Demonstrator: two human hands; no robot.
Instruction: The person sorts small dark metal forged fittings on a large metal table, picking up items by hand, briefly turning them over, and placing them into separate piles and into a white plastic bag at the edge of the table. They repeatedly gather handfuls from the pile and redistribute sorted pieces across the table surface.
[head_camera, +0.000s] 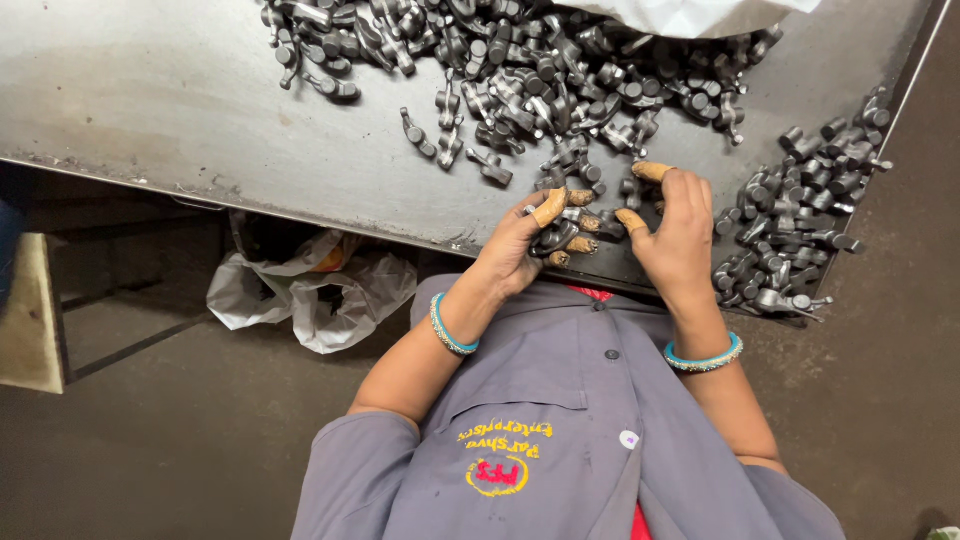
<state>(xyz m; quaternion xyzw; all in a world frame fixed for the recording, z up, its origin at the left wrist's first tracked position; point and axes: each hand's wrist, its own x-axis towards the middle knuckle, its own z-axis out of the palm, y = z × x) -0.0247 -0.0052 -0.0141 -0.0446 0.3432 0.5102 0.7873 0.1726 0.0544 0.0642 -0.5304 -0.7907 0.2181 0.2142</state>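
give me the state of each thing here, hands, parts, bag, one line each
left hand: curled shut on several small metal parts, fingertips capped
right hand: fingers bent, over the table edge; whether it holds anything is hidden
big pile: loose, spread across the table
small pile: heaped at the table's right edge
plastic bag: crumpled on the floor under the table

- Left hand (515, 245) curled around several dark metal forged parts (556, 236) at the near edge of the steel desk (180, 90); fingertips capped in tan rubber cots.
- Right hand (678, 235) just beside it, fingers bent over the same cluster.
- Large heap of parts (520, 60) farther back; smaller pile (800, 210) right of the hands.
- Turquoise bangles on both wrists.
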